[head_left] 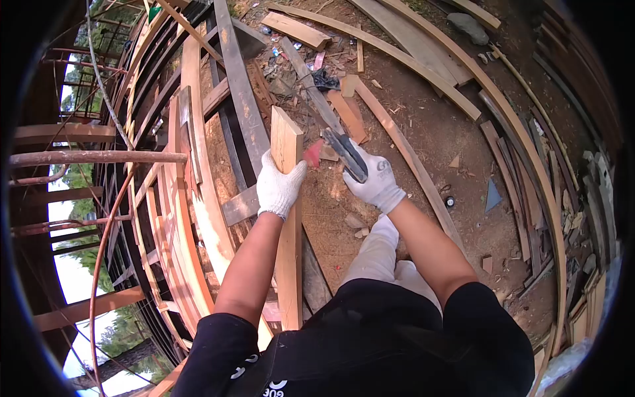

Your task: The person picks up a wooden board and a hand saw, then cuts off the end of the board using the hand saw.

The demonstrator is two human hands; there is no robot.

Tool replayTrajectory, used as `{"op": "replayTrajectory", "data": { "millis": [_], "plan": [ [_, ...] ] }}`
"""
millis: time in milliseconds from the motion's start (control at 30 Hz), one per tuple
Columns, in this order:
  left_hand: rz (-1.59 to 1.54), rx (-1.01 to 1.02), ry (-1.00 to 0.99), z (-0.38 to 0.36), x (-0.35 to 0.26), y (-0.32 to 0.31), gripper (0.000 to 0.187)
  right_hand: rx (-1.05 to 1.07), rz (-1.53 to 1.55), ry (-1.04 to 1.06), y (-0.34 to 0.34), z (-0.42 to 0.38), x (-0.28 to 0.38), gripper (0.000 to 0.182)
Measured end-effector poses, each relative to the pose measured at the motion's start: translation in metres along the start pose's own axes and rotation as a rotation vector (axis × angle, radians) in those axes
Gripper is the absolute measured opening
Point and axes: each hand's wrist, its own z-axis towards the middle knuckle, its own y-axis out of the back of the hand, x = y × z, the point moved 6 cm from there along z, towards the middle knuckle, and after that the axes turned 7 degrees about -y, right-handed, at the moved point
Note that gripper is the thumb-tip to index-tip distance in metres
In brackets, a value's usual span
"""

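My left hand (280,186), in a white knit glove, is wrapped round a light wooden plank (289,264). The plank runs lengthwise from near my body to a cut end just beyond the hand. To its right, my right hand (377,184), also gloved, grips a dark, elongated tool (347,156) with a black body; its exact kind I cannot make out. The tool points up and left, apart from the plank. Part of my right fingers is hidden behind it.
Long boards (192,152) lie stacked on the left beside rusty metal pipes (99,157). Loose planks (410,159) and scraps cover the dirt ground ahead and right. A grey stone (467,28) lies at the upper right, a blue triangular piece (493,196) below it.
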Motion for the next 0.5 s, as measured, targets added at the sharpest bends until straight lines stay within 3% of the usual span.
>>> {"op": "replayTrajectory", "data": {
  "millis": [67, 200, 267, 300, 367, 433, 500],
  "plan": [
    [-0.008, 0.007, 0.041, -0.004, 0.002, 0.004, 0.078, -0.052, -0.039, -0.072, 0.031, -0.061, -0.041, 0.074],
    [-0.045, 0.033, 0.063, 0.005, 0.005, 0.004, 0.08, -0.029, -0.374, -0.833, 0.095, -0.182, -0.178, 0.06],
    [-0.07, 0.066, 0.103, 0.007, 0.008, 0.009, 0.081, -0.009, -0.537, -0.961, 0.129, -0.216, -0.195, 0.06],
    [-0.055, 0.126, 0.158, 0.007, 0.001, 0.019, 0.084, 0.058, -0.507, -0.998, 0.149, -0.196, -0.171, 0.064],
    [-0.064, 0.123, 0.155, 0.011, 0.015, 0.02, 0.087, -0.04, -0.489, -0.882, 0.146, -0.157, -0.203, 0.06],
    [-0.087, 0.15, 0.161, 0.012, 0.01, 0.031, 0.091, 0.016, -0.576, -0.612, 0.121, -0.061, -0.16, 0.065],
    [-0.108, 0.231, 0.18, 0.014, 0.014, 0.032, 0.093, 0.091, -0.441, -0.513, 0.083, 0.036, -0.104, 0.071]
  ]
}}
